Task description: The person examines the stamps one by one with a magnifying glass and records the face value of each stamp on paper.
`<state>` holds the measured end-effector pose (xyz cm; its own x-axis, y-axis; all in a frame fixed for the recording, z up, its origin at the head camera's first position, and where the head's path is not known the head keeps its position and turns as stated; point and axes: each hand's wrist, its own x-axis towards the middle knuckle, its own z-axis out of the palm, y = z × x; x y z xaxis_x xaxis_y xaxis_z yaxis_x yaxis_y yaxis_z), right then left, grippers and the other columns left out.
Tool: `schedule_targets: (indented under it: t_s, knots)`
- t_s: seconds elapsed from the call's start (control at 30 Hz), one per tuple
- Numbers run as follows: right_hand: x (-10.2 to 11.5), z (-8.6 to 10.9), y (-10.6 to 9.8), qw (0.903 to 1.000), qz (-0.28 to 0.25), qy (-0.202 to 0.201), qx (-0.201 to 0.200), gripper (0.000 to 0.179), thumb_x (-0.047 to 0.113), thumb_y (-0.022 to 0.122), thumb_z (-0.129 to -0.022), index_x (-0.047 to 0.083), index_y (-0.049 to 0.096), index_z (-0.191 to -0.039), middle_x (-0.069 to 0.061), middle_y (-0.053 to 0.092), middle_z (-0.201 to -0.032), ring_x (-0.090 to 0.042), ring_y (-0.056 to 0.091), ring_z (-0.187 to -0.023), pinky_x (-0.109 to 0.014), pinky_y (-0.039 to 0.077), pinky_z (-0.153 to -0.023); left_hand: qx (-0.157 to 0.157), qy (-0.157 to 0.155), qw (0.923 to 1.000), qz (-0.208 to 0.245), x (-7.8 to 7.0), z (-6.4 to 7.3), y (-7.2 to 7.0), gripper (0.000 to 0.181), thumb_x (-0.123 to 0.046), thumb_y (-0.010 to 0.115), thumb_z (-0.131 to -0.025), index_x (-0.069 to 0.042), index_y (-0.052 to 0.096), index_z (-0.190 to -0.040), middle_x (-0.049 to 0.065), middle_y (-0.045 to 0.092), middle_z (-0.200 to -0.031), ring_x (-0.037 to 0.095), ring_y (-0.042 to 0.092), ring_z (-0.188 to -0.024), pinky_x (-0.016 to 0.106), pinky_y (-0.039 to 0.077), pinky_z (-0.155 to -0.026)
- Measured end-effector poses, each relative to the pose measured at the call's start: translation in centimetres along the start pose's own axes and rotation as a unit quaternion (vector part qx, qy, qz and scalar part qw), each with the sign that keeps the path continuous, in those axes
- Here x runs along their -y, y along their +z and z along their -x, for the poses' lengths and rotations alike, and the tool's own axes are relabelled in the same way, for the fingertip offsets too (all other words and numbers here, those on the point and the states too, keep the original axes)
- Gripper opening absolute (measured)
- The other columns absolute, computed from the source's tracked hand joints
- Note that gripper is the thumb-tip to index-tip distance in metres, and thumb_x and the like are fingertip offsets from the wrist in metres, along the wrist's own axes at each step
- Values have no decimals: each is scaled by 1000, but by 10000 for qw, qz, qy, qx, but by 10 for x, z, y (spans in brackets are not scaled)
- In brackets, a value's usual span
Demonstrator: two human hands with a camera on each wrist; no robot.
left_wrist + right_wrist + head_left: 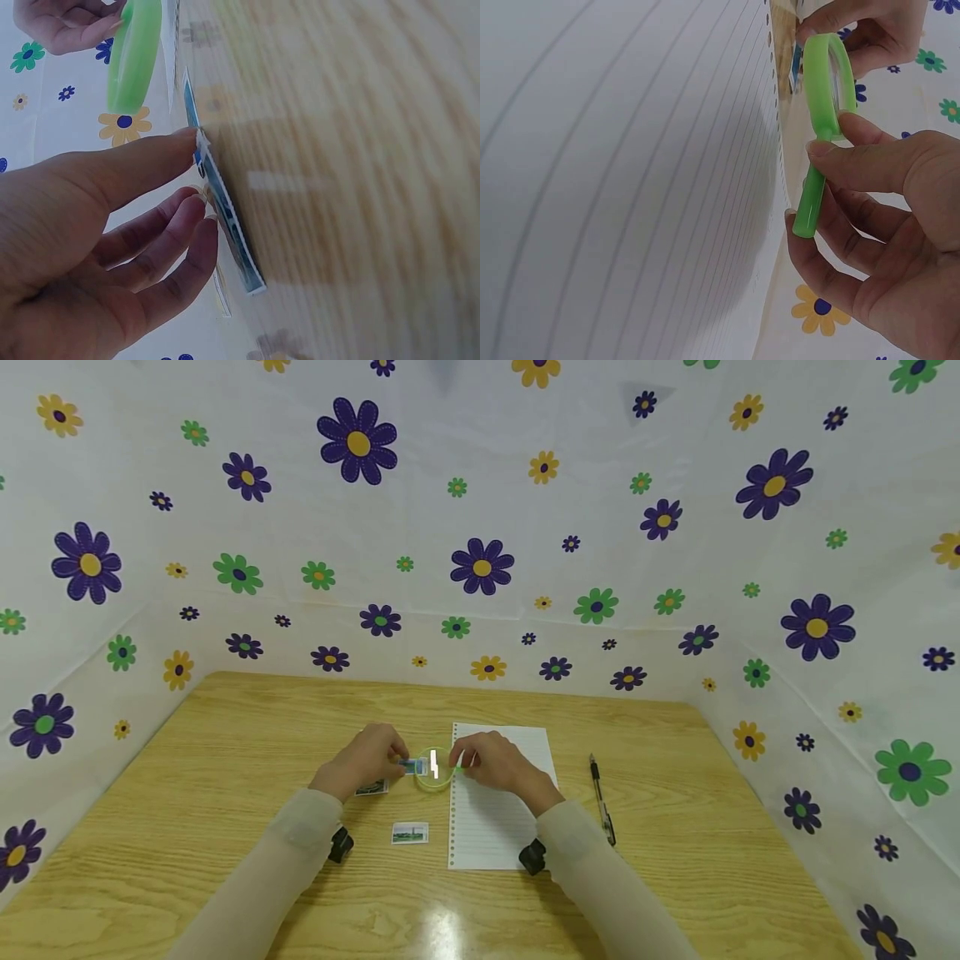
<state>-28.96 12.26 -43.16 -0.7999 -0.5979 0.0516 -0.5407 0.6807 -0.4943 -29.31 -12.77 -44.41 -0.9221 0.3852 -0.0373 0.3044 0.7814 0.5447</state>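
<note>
My left hand pinches a small blue postage stamp by its edge, just off or at the tabletop; the left wrist view cannot settle which. Between thumb and fingers, my right hand grips the green handle of a magnifying glass. Its round lens stands beside the stamp and overlaps its right end in the head view. Partly under the left hand lies a dark stamp, which also shows close to the fingers in the left wrist view. Nearer the body, a green-pictured stamp lies flat.
A sheet of lined, punched paper lies under the right hand and forearm. To its right is a black pen. The wooden table is bordered by a flower-printed cloth at the back and sides.
</note>
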Motion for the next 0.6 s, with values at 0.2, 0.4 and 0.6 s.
schedule_targets:
  t_s: [0.2,0.4,0.6]
  knots:
    - [0,0,0,10000,24,25,6,23,-9,72,-88,9,77,-101,-10,76,-94,-18,67,-81,-30,57,-74,2,-6,10000,-10,1,-1,0,17,-7,80,-89,-4,80,-106,14,74,-116,29,70,-105,46,60,-93]
    - [1,0,-1,10000,93,-18,-2,23,-9,71,-87,9,77,-101,-10,76,-93,-17,67,-81,-30,56,-74,22,-38,10000,-3,-1,0,-1,17,-6,79,-89,-4,80,-107,15,73,-116,29,70,-105,46,60,-93]
    - [0,-1,0,9999,117,12,-4,23,-8,72,-88,10,77,-100,-8,76,-93,-16,66,-81,-30,56,-75,18,-57,10000,-21,-3,1,-2,17,-6,79,-89,-3,79,-106,15,72,-117,30,70,-106,47,60,-94]
